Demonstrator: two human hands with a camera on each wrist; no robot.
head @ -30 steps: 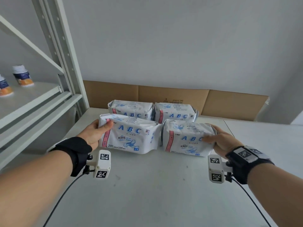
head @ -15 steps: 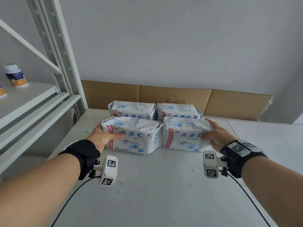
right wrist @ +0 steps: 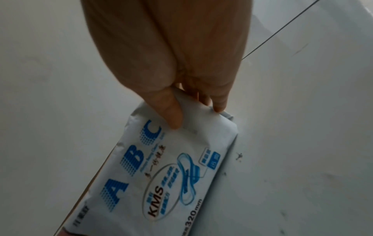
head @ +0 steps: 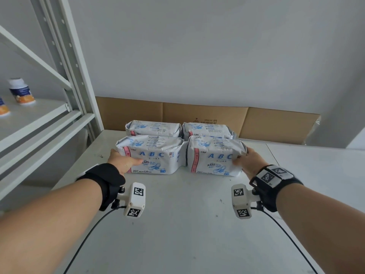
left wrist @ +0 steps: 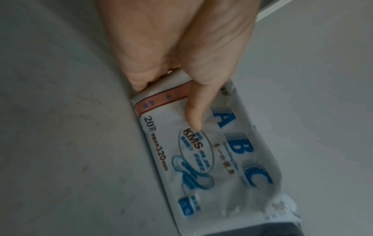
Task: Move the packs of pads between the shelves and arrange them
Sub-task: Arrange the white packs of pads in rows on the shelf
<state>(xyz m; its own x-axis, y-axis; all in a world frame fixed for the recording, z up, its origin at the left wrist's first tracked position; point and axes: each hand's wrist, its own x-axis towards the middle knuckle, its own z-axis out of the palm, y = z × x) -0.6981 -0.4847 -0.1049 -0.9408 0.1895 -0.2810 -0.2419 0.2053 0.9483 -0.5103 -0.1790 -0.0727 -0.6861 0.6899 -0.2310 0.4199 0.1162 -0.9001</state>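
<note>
Several white packs of pads printed "ABC" stand in two rows on the white shelf board (head: pixel 177 224). My left hand (head: pixel 123 161) grips the left end of the front left pack (head: pixel 156 153), thumb across its front (left wrist: pixel 193 115). My right hand (head: pixel 249 160) grips the right end of the front right pack (head: pixel 215 157), thumb on its front face (right wrist: pixel 171 116) and fingers behind the end. Both front packs rest on the board, side by side. Behind them stand the back left pack (head: pixel 153 127) and the back right pack (head: pixel 207 129).
Flattened brown cardboard (head: pixel 276 123) leans along the wall behind the packs. A grey shelf upright (head: pixel 75 72) rises at the left. On the left shelf (head: pixel 29 119) stand two white bottles with orange labels (head: pixel 21 91). Black cables hang from both wrists.
Both hands have pushed the two front packs back toward the rear row and set them level. The front packs now stand close against the back ones.
</note>
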